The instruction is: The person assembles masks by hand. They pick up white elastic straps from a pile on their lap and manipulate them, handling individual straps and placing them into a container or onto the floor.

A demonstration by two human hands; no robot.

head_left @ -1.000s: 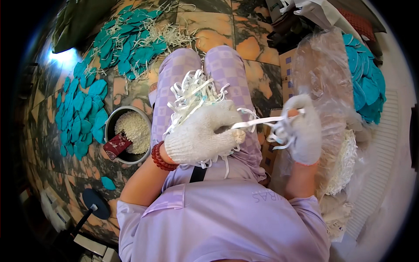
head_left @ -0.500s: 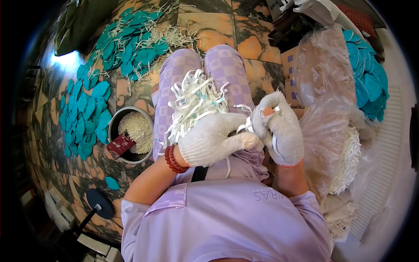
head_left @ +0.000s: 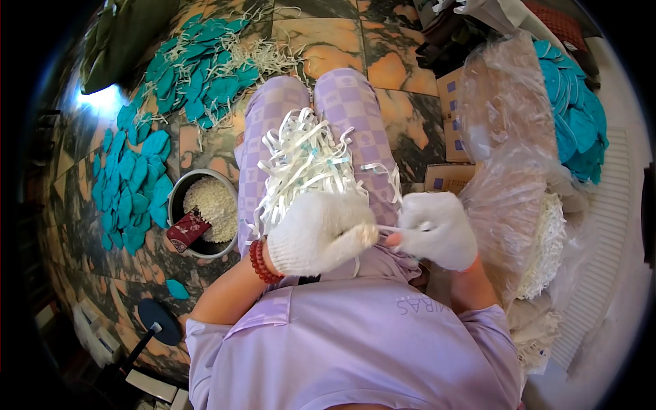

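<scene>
My left hand (head_left: 321,234), in a white knitted glove with a dark red bead bracelet at the wrist, is closed on a white elastic strap (head_left: 387,229). The strap runs short and taut to my right hand (head_left: 439,232), gloved alike and pinching its other part. A bare fingertip pokes out of the right glove. On my lap, just beyond the left hand, lies a tangled heap of white elastic straps (head_left: 307,160), some with small teal tips. Several straps hang over my right thigh near the right hand. What lies inside the curled fingers is hidden.
Teal leaf-shaped pieces (head_left: 133,181), like folded masks, cover the floor at left. A metal pot (head_left: 172,198) holds small white bits and a dark red patterned flat item (head_left: 188,231). At right stand a cardboard box (head_left: 449,116), clear plastic wrap (head_left: 506,102) and more teal pieces (head_left: 572,113).
Both hands have drawn nearer my body and slightly apart. My right hand has turned knuckles up, and the strap is now stretched between the hands.
</scene>
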